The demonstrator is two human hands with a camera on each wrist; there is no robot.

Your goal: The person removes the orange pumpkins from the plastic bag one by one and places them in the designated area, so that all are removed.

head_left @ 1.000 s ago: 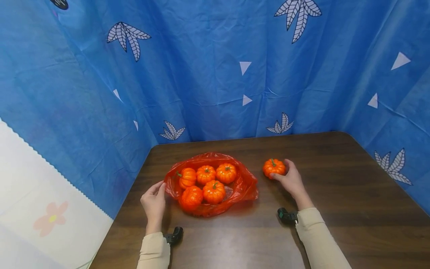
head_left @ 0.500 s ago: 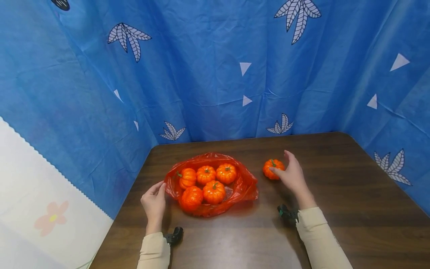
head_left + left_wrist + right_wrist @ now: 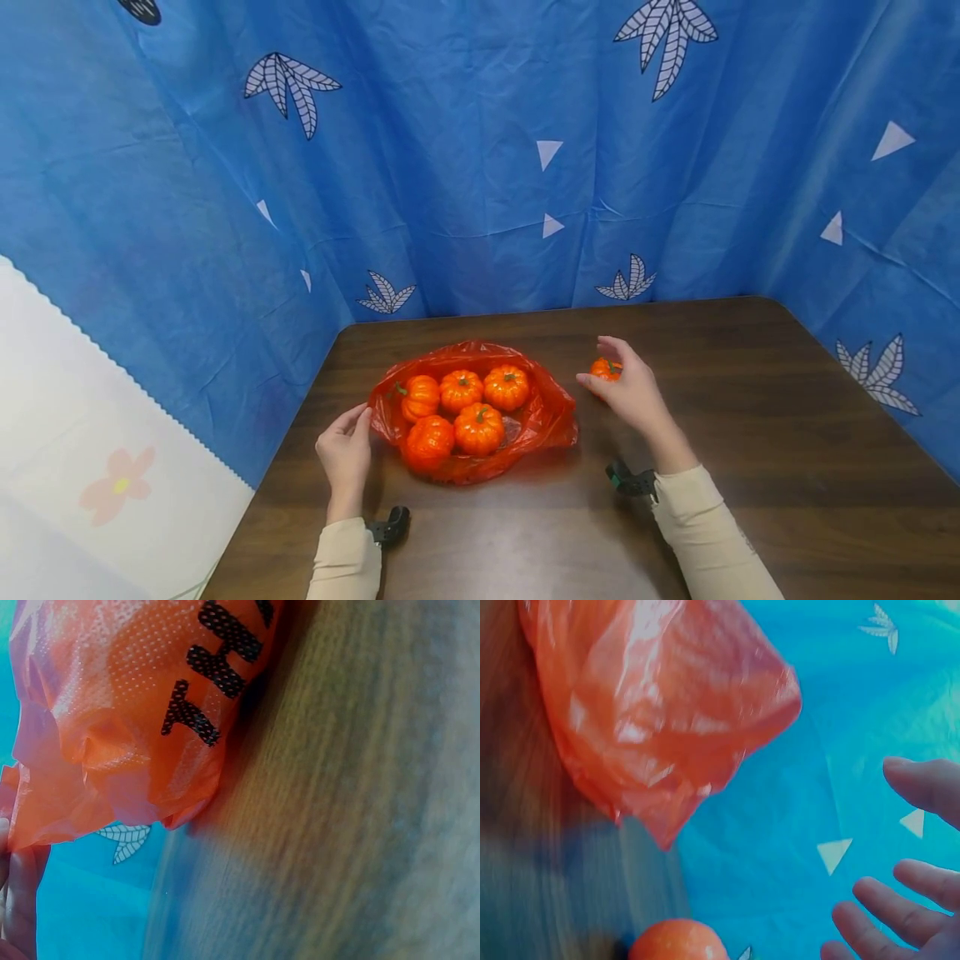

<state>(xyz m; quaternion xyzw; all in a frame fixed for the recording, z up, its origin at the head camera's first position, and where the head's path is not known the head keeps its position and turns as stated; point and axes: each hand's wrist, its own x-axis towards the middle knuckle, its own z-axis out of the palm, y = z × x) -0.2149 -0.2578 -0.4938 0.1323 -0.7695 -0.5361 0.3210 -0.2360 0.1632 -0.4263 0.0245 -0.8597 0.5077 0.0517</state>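
Observation:
A red plastic bag [image 3: 555, 417] lies open on the table with several small orange pumpkins [image 3: 480, 428] inside. My left hand [image 3: 345, 450] pinches the bag's left rim between thumb and fingers; in the left wrist view the bag [image 3: 120, 765] shows black printed letters. To the right of the bag a lone orange pumpkin [image 3: 604, 370] sits on the table, partly hidden by my right hand [image 3: 630, 390]. That hand is raised over it with fingers spread. In the right wrist view the fingers [image 3: 900, 911] are apart from the pumpkin [image 3: 679, 943] and hold nothing.
The brown wooden table [image 3: 780, 433] extends to the right and front. A blue curtain [image 3: 480, 167] with leaf and triangle prints hangs along its back and sides. A pale cloth [image 3: 90, 417] with a flower print is at the left.
My right hand has let go of the lone pumpkin, lifted off and moved left over it toward the bag. The left hand and the bag have stayed in place.

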